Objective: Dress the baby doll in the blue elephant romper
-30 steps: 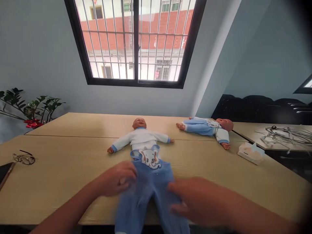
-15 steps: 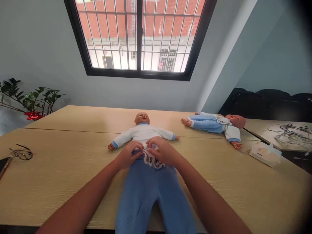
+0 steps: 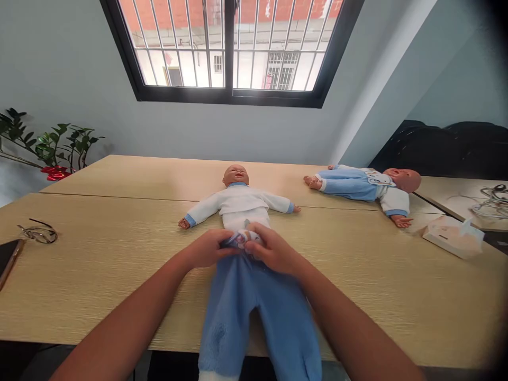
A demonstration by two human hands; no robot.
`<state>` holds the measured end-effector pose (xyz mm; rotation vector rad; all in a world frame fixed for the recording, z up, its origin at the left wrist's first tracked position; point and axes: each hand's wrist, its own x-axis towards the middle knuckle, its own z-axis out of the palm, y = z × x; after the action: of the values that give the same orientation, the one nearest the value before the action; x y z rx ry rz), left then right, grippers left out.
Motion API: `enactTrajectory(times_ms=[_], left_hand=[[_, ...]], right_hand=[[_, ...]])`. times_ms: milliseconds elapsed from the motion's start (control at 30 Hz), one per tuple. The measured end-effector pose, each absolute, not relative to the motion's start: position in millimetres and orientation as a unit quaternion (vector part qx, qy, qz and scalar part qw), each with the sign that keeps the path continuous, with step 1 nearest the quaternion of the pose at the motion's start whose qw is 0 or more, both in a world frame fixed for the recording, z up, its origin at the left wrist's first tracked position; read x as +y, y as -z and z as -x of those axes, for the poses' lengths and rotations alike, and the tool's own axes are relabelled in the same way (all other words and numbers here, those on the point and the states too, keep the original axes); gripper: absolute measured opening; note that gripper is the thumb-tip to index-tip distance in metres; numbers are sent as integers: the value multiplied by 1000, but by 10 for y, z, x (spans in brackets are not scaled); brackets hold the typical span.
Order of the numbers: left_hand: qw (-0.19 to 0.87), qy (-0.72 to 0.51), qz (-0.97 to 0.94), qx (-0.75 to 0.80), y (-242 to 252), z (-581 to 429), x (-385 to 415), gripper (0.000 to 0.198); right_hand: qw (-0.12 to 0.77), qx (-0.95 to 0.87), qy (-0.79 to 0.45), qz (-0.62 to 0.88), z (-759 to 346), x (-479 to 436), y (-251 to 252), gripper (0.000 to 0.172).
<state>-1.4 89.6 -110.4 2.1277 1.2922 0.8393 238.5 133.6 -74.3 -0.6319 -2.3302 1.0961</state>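
A baby doll [image 3: 242, 203] in a white top with blue cuffs and collar lies on its back, head toward the window and arms spread. Blue doll trousers [image 3: 254, 286] stretch from its waist toward me, the legs hanging over the table's near edge. My left hand [image 3: 210, 247] pinches the left side of the bunched waist, where a printed patch shows. My right hand [image 3: 273, 248] grips the right side of the same waist, thumb and fingers closed on the cloth. Whether the doll's legs are inside the trousers is hidden.
A second doll [image 3: 357, 185] in blue and white lies at the back right. Near it stands a tissue box [image 3: 452, 237], with cables [image 3: 494, 201] beyond. Glasses [image 3: 39, 233] and a dark phone-like object [image 3: 8, 258] lie at the left. A plant [image 3: 51, 143] stands behind the table.
Both hands have drawn the trouser waist toward me and bunched it, folding the printed patch. More of the doll's white middle shows. The camera has tipped downward.
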Motion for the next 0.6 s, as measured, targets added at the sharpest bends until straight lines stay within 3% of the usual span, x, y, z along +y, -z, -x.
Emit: enactTrajectory(times_ms=[100, 133, 233, 267, 333, 433, 533, 600], left_hand=[[270, -369, -747, 483, 1084, 17, 898, 38], [271, -386, -733, 491, 1078, 15, 892, 39], [307, -364, -738, 478, 1054, 6, 851, 46], [328, -335, -754, 460, 1043, 3, 834, 50], [368, -268, -780, 430, 1018, -2, 807, 57], [393, -219, -785, 427, 987, 8, 814, 42], [404, -294, -745, 443, 986, 43, 869, 40], [431, -392, -676, 452, 1005, 68, 903, 41]], right_hand=[[191, -860, -413, 230, -2344, 1284, 707, 64], [176, -864, -412, 229, -2337, 1287, 699, 66], [151, -865, -421, 228, -2353, 1366, 690, 25], [159, -859, -428, 231, -2368, 1407, 694, 23], [192, -837, -453, 242, -2405, 1482, 709, 35], [211, -789, -529, 231, -2427, 1505, 746, 41], [193, -737, -617, 197, -2373, 1401, 796, 46], [174, -696, -670, 191, -2313, 1305, 837, 61]])
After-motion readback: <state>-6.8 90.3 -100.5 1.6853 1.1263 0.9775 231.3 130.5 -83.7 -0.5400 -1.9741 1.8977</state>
